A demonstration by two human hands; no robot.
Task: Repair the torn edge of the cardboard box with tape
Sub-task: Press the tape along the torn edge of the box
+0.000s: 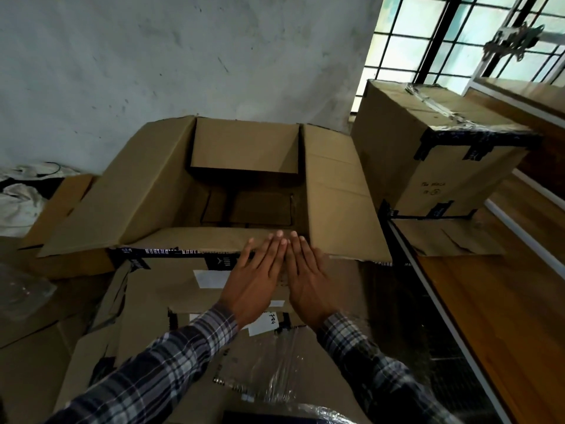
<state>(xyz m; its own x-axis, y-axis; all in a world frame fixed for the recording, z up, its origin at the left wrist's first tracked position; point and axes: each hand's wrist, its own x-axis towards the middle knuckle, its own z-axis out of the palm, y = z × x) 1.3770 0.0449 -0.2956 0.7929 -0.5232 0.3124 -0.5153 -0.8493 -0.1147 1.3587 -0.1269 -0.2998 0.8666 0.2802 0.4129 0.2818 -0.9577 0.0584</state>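
Your open cardboard box (244, 191) sits in front of you against the grey wall (153, 56), its four flaps spread: one to the left, one to the right, one standing at the far side, and the near flap (198, 238) folded towards you. Inside, low in the shadow, you can make out a few flat brown cardboard pieces (260, 208); the dark keeps you from counting them surely. Black printed tape (171, 251) runs along the box's near upper edge, just under the near flap.

You have two more boxes in view. A sealed carton (434, 154), bound with black and clear tape, stands to the right on a wooden surface (489, 301). A flattened, plastic-wrapped carton (214, 347) with white labels lies directly below your arms.

Both hands are at the near edge of the open box, side by side and almost touching. Your left hand (256, 276) lies flat, fingers straight and together, its fingertips pressing on the near flap. Your right hand (308, 280) does the same just beside it, fingers extended onto the same flap near the right corner. Neither hand grips anything; both are flat and released, palms down. Plaid sleeves (171, 362) cover both forearms.

At far left, crumpled white cloth (21, 203) lies by the wall.
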